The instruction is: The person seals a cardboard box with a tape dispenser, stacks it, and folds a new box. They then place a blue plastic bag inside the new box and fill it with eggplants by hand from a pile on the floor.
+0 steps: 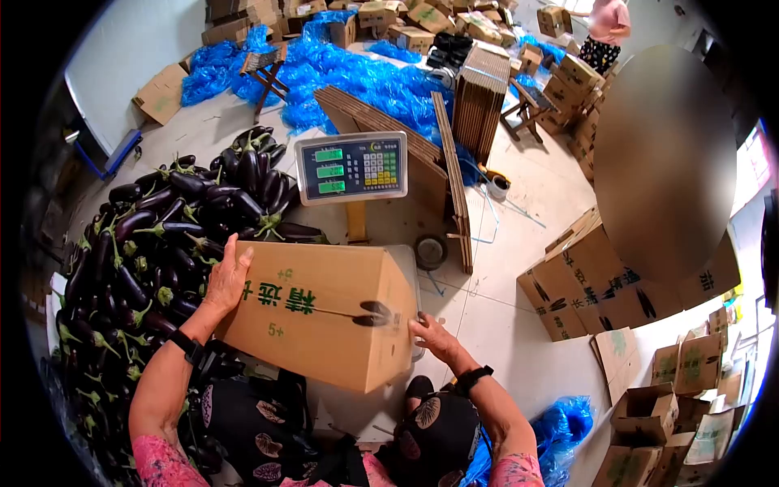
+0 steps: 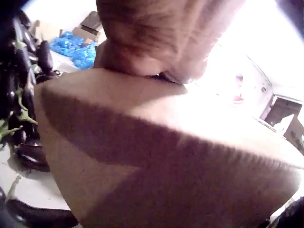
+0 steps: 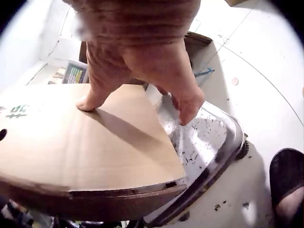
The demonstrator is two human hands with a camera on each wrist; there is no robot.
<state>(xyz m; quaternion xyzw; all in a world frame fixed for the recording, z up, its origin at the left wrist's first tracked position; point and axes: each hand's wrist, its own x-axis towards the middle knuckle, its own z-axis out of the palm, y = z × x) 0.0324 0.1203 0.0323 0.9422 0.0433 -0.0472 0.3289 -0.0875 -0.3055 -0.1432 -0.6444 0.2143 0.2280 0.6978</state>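
A closed cardboard box [image 1: 308, 304] with green print and an eggplant picture lies across the steel plate of a scale [image 3: 209, 137]. My left hand [image 1: 229, 276] holds the box's left end at its upper edge; in the left wrist view its fingertips pass out of sight behind that edge. At the other end, my right hand [image 1: 438, 337] grips the box's edge. Its thumb [image 3: 90, 102] presses on the cardboard face while the other fingers bend past the edge, over the plate. The scale's lit display [image 1: 351, 166] stands just beyond the box.
A big heap of eggplants [image 1: 162, 235] covers the floor at left. Folded cardboard sheets [image 1: 389, 146] lean behind the display. Blue plastic [image 1: 341, 73] spreads at the back. Printed boxes [image 1: 584, 280] stand at right, near a blurred shape. Another person [image 1: 607, 32] is far off.
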